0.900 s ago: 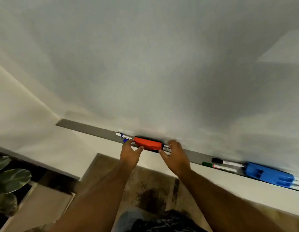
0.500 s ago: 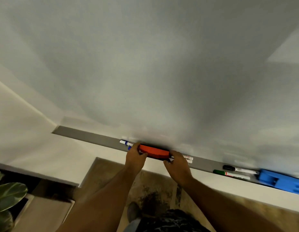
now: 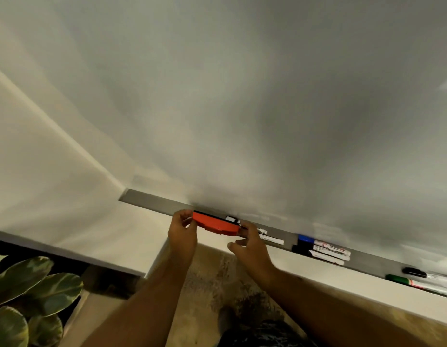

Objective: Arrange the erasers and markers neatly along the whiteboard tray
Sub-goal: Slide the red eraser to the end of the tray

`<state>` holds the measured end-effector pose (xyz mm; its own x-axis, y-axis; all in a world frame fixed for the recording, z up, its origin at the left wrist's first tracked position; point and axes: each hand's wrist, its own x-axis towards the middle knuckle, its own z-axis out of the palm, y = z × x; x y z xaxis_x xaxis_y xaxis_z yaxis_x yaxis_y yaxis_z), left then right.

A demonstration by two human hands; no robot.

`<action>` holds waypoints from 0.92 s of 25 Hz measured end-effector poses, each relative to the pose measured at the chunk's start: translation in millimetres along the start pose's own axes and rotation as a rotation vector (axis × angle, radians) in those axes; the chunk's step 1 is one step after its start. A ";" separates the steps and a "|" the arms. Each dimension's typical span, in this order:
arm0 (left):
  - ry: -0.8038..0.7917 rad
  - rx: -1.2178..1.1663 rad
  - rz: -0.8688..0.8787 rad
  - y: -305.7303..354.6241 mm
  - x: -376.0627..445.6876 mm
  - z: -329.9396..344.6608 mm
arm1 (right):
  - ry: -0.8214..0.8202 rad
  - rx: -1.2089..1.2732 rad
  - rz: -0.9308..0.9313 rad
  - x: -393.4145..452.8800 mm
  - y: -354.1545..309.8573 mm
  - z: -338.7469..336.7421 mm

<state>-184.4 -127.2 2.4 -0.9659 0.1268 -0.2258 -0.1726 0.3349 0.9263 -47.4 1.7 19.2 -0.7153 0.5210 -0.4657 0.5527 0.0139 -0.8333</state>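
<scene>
A red eraser [image 3: 214, 225] is held at the front edge of the grey whiteboard tray [image 3: 147, 200], its left end pinched by my left hand [image 3: 182, 236]. The fingertips of my right hand [image 3: 252, 246] press its right end, with the thumb spread below. Behind the eraser a black-capped marker [image 3: 232, 219] peeks out, and a white marker [image 3: 270, 238] lies just right of my fingers. Further right on the tray lie a blue-capped marker [image 3: 322, 244] and a black-capped marker [image 3: 317, 254] side by side. Near the right frame edge lie a black marker [image 3: 415, 272] and a green marker [image 3: 415, 281].
The whiteboard [image 3: 242, 96] fills the upper view. The tray's left stretch is bare metal. A leafy plant [image 3: 24, 296] stands low on the left. A ledge [image 3: 104, 241] runs under the tray, with patterned floor [image 3: 212, 276] below.
Both hands carried the red eraser left along the tray, uncovering the markers that lay under and beside it. The view shifted, and the blue eraser on the right left the frame.
</scene>
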 end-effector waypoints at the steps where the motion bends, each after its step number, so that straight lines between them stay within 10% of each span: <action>1: 0.000 0.017 -0.009 -1.1 13.8 -11.9 | -0.022 0.006 0.014 6.1 -10.1 15.4; 23: -0.045 0.146 -0.095 -4.7 157.8 -121.5 | -0.406 0.052 -0.023 110.4 -87.8 169.6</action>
<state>-359.4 -222.1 -1.0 -0.9364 0.1285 -0.3267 -0.2299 0.4789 0.8473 -247.4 -86.7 -9.5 -0.8438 0.1414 -0.5177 0.5196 -0.0264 -0.8540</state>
